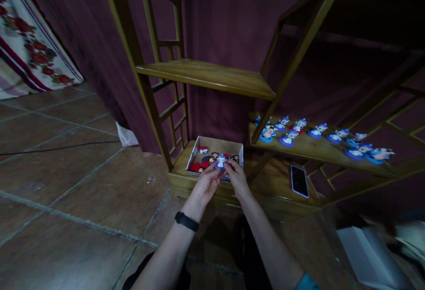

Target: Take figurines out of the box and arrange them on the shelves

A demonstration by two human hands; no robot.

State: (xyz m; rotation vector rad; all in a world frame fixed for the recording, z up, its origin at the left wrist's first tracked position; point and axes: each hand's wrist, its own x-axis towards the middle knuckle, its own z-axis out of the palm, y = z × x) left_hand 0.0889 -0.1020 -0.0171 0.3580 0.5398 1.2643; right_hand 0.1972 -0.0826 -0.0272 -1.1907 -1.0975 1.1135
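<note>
Between the fingertips of both hands is a small purple-haired figurine (221, 161) on a round purple base, held upright over a shallow cardboard box (221, 141). My left hand (210, 183), with a black band on its wrist, grips it from the left and below. My right hand (236, 175) pinches it from the right. Inside the box lie several figurines with red and black parts (195, 166), partly hidden by my hands. On the shelf to the right stand several similar purple-haired figurines (288, 138) and a few with blue bases (267, 133).
The box rests on the low ledge of a wooden shelf unit (206, 73). A phone (299, 181) lies on that ledge to the right. A slanted wooden post (295, 64) rises beside the figurines. A white box (368, 254) sits on the floor at lower right.
</note>
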